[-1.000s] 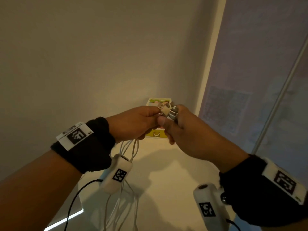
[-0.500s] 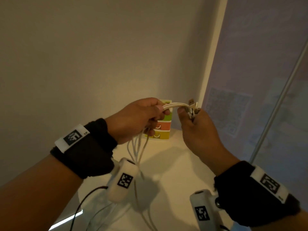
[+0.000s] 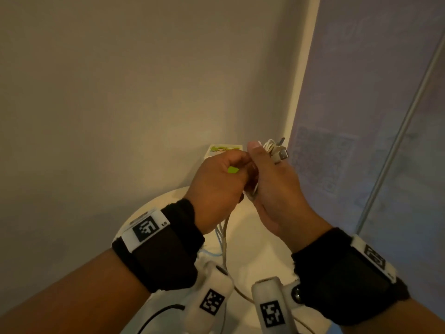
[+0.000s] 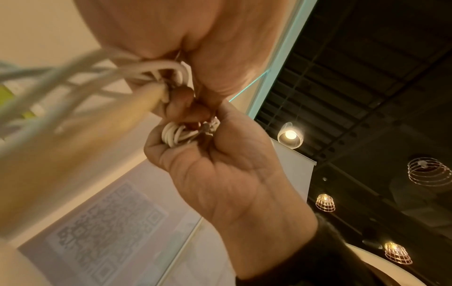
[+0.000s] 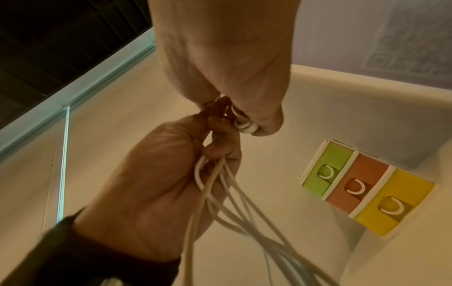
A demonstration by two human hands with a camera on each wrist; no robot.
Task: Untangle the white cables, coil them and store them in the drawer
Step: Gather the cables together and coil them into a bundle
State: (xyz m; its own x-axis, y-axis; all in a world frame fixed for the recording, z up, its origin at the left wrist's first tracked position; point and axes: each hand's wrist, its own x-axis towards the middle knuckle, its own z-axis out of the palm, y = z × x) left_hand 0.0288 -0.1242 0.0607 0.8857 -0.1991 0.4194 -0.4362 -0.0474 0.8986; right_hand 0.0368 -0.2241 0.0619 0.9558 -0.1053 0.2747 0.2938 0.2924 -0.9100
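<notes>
Both hands are raised together above a white round table (image 3: pixel 243 239). My right hand (image 3: pixel 267 156) pinches a small coil of white cables (image 4: pixel 176 135), and the metal USB plugs (image 3: pixel 279 151) stick up past its thumb. Pressed against it, my left hand (image 3: pixel 242 175) grips the same bundle just below. From the left fist the loose strands of the cables (image 5: pixel 220 195) hang down toward the table (image 3: pixel 225 233). The small drawer unit (image 5: pixel 362 186) has green, orange and yellow drawers, all closed, and stands in the corner behind my hands, mostly hidden in the head view (image 3: pixel 224 148).
A plain wall runs along the left and back. A frosted glass panel (image 3: pixel 361 116) with a metal bar stands close on the right. The round table's edge (image 3: pixel 144 213) curves off to the left. Ceiling lamps show in the left wrist view.
The hands were apart with a short stretch of cable between them. They are now pressed together, and the right hand has turned upright with the plugs pointing up.
</notes>
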